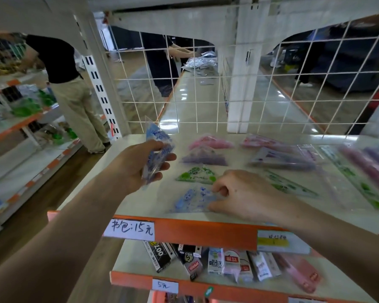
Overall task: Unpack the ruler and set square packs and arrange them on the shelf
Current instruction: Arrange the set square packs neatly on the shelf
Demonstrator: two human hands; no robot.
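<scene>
Fingers and thumb of the left hand point(140, 166) are curled round a blue set square pack point(159, 149). They hold it tilted upright in the air above the near left part of the shelf point(140, 206), with its tip pointing far. Lower down, the right hand point(245, 193) rests on the shelf with fingers curled. Its thumb and forefinger pinch the right corner of a second blue pack point(193, 200), which lies flat just behind the orange front edge point(206, 234).

Beyond that pack, in one column running far, lie a green pack point(196, 174), a purple pack point(204, 158) and a pink pack point(210, 143), with a narrow strip of bare shelf between each. To the right, long ruler packs point(280, 160) lie crosswise, blurred toward the far right.

Bare shelf shows left of the column, under the raised pack and out to the left edge. A white wire grid point(206, 88) closes the far side. A handwritten price label point(129, 230) hangs on the front edge.
</scene>
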